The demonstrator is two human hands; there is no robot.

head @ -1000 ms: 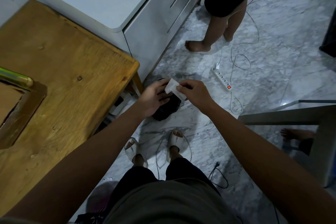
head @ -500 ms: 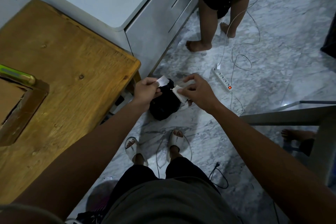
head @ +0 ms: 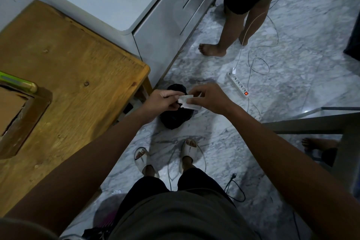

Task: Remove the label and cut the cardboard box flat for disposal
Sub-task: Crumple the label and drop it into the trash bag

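Left hand (head: 162, 100) and right hand (head: 209, 99) meet above a black plastic bag (head: 175, 118) on the marble floor (head: 292, 48), both pinching a white label (head: 188, 101). Cardboard box (head: 13, 111) lies on the wooden table (head: 74, 76) at left. White power strip (head: 237, 85), switch lit red, right of the hands.

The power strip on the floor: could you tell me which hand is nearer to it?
Right. The right hand sits just beside the power strip, holding the label; the left hand is beyond it, nearer the wooden table.

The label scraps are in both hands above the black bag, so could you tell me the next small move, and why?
Probably let go of the label scraps so they drop: the left hand and right hand pinch them directly above the black bag, while the cardboard box waits uncut on the table.
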